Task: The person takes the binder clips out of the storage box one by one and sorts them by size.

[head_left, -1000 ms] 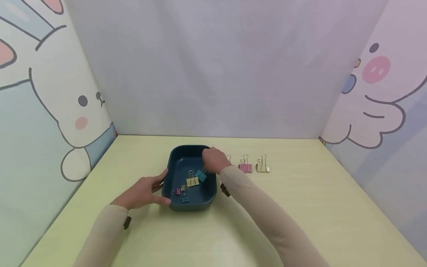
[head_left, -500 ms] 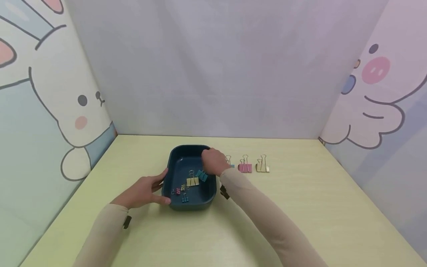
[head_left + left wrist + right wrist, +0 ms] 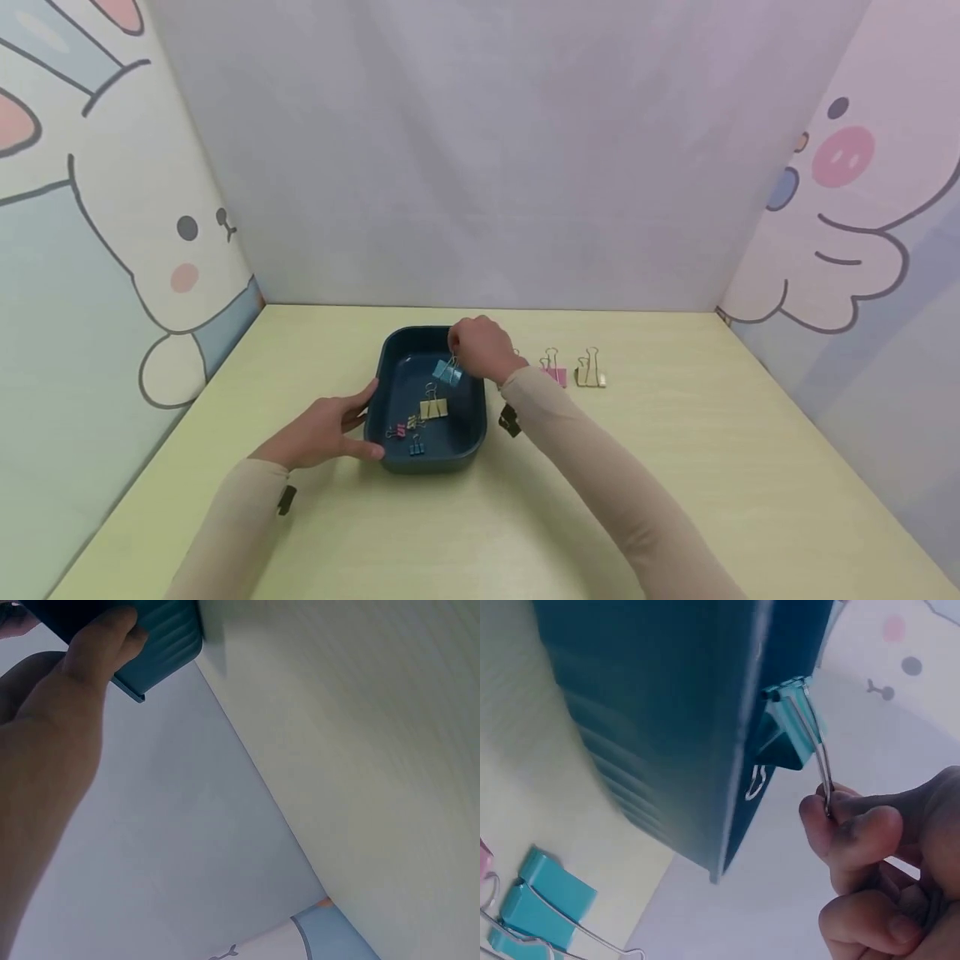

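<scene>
Teal binder clip hangs tilted over the far right of a dark blue tray, its wire handle pinched between the thumb and fingertips of a person's right hand. The left hand, thumb and fingers spread apart, rests against the tray's left side. Inside lie a medium yellow clip and, nearer left, small pink, yellow and teal clips. Right of the tray, a larger pink clip, a cream clip and a second teal clip sit on the pale table.
</scene>
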`<state>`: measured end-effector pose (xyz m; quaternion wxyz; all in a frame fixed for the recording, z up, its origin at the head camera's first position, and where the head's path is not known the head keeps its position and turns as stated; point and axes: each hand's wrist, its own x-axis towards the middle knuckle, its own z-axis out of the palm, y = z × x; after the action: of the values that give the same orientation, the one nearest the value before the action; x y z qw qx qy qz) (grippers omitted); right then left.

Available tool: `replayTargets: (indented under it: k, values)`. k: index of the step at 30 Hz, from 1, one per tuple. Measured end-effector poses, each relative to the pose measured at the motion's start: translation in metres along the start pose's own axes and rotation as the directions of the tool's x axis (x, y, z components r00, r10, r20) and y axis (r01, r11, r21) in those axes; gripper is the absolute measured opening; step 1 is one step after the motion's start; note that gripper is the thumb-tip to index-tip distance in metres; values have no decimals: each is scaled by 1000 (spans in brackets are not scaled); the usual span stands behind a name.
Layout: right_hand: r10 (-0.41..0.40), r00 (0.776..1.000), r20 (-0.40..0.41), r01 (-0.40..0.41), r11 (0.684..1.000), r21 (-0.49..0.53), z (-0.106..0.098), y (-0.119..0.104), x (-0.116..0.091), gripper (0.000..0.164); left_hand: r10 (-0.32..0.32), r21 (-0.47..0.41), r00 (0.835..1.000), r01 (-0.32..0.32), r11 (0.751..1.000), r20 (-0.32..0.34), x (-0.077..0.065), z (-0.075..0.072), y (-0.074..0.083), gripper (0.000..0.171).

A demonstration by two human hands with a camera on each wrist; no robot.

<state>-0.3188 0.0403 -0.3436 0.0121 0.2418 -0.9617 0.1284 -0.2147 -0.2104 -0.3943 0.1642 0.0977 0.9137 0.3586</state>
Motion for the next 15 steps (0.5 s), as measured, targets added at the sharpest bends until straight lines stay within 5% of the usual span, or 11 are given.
replayTargets:
  k: [10,15]
  values:
    - [-65,995,-71,78,975,207,-29,23,-8,20,9,20,1000,-9,1000,-6,-3,-2,0,120]
    - [-61,996,-63,73,973,221,-46,46,-20,19,27,13,1000,-27,1000,-6,-3,-2,0,120]
